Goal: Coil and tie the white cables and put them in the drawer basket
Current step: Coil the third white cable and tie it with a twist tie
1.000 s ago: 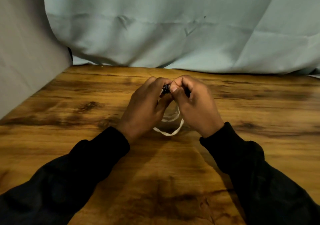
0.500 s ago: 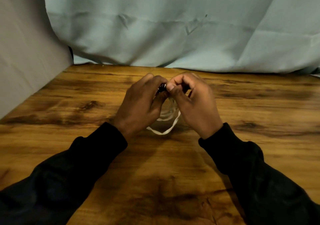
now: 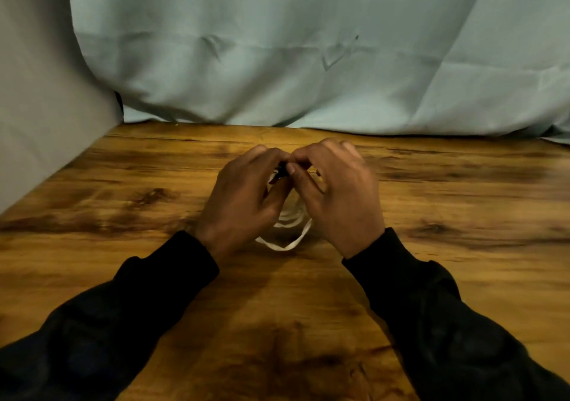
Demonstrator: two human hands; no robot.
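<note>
A coiled white cable (image 3: 288,231) hangs between my two hands over the middle of the wooden table (image 3: 447,262); its lower loops show below my palms. My left hand (image 3: 243,198) and my right hand (image 3: 337,195) meet fingertip to fingertip at the coil's top. There they pinch a small black tie (image 3: 281,172) wrapped at the cable. Most of the coil and the tie are hidden by my fingers. No drawer basket is in view.
A pale blue-green cloth (image 3: 308,61) hangs behind the table's far edge. A grey panel (image 3: 40,107) borders the table on the left. Bare wood lies to both sides of my hands and in front of them.
Both hands have stayed together at the top of the coil, shifting slightly left and away. My fingers have worked around the black tie. The cable loops hang much as before.
</note>
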